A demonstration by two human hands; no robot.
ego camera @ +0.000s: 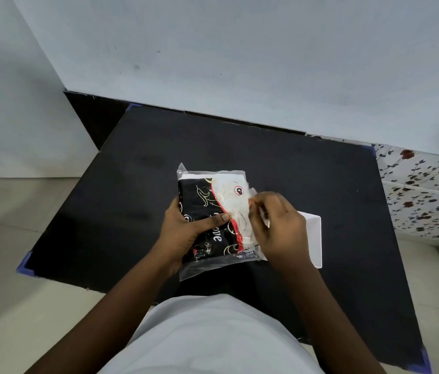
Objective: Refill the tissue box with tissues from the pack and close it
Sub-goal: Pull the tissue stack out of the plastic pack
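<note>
A clear plastic tissue pack [213, 201] with a black, red and white print is held above the middle of the black table [132, 184]. My left hand [186, 228] grips its left side, thumb across the front. My right hand [277, 225] pinches the plastic at the pack's right edge. A white tissue box [313, 238] lies on the table behind my right hand, mostly hidden by it and by the pack; whether it is open I cannot tell.
The table stands against a pale wall [240, 63]. Blue tape marks the table corners [25, 263]. A flower-patterned surface [423, 190] is at the right. Pale floor tiles lie to the left.
</note>
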